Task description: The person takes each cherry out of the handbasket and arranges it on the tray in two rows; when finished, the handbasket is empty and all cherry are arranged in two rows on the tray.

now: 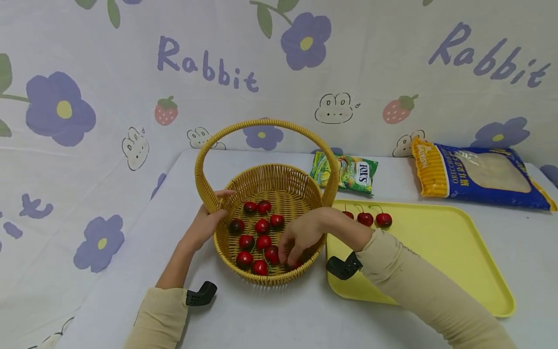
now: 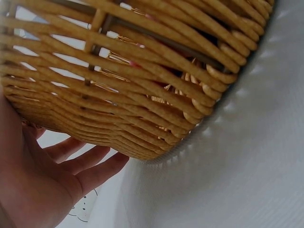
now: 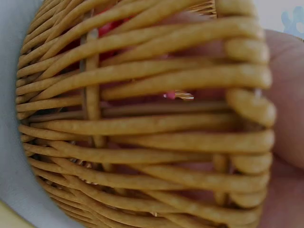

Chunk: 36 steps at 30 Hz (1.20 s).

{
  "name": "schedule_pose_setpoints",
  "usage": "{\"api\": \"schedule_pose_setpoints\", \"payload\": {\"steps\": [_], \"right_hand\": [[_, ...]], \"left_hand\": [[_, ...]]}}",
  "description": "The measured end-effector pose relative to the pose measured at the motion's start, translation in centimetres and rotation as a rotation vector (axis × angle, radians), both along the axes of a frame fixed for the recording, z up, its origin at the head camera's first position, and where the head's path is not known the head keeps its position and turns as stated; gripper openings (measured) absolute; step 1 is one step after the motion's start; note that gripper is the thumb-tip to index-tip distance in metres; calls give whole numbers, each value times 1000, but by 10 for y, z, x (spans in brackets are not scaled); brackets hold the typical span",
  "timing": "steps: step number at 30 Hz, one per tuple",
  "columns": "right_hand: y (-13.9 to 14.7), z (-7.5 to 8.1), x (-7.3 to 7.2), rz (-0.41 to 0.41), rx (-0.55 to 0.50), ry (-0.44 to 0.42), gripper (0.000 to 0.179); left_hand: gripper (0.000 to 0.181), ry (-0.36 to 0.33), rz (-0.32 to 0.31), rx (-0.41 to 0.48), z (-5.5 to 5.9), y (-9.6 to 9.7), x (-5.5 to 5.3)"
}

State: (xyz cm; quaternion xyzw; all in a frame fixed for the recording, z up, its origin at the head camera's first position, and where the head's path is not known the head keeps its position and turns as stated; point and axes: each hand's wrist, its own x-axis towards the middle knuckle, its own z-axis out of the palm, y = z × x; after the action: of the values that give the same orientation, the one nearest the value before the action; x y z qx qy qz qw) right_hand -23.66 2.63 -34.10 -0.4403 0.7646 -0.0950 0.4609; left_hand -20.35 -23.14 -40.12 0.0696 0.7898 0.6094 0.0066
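Observation:
A yellow wicker basket [image 1: 270, 280] with a tall arched handle stands on the white table, several dark red cherries [image 1: 262, 226] spread over its floor. My left hand [image 1: 205, 222] grips the basket's left side at the foot of the handle. In the left wrist view, fingers [image 2: 102, 173] of that hand lie along the outside of the woven wall. Over the right rim reaches my right hand [image 1: 304, 231], its curled fingers pinching a cherry [image 1: 297, 265] low inside the basket. That cherry is mostly hidden by the fingers. The right wrist view shows the palm behind the weave [image 3: 180, 76].
Right of the basket lies a yellow tray [image 1: 440, 252], with 3 stemmed cherries [image 1: 365, 219] near its back left corner. Behind are a green Fox's candy bag [image 1: 348, 173] and a blue pasta bag [image 1: 484, 177]. A printed cloth [image 1: 279, 87] hangs at the back.

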Motion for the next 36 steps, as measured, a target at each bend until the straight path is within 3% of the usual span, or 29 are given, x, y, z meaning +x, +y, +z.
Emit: {"api": "schedule_pose_setpoints", "payload": {"steps": [8,13,17,24,28,36], "right_hand": [[-1,-4,0,26,-3,-47,20],[3,2,-3,4,-50,-82,18],[9,9,-8,-40,-148,-118,24],[21,17,-11,-173,-392,-255,36],[28,20,-11,-247,-496,-264,38],[38,26,-11,-285,-601,-257,45]], "left_hand": [[46,2,-2,-2,0,1,0],[46,-2,-2,-1,1,2,0],[46,-6,1,0,1,2,0],[46,-7,1,1,1,1,0],[46,1,-2,4,1,1,0],[46,2,-2,4,1,3,0]]}}
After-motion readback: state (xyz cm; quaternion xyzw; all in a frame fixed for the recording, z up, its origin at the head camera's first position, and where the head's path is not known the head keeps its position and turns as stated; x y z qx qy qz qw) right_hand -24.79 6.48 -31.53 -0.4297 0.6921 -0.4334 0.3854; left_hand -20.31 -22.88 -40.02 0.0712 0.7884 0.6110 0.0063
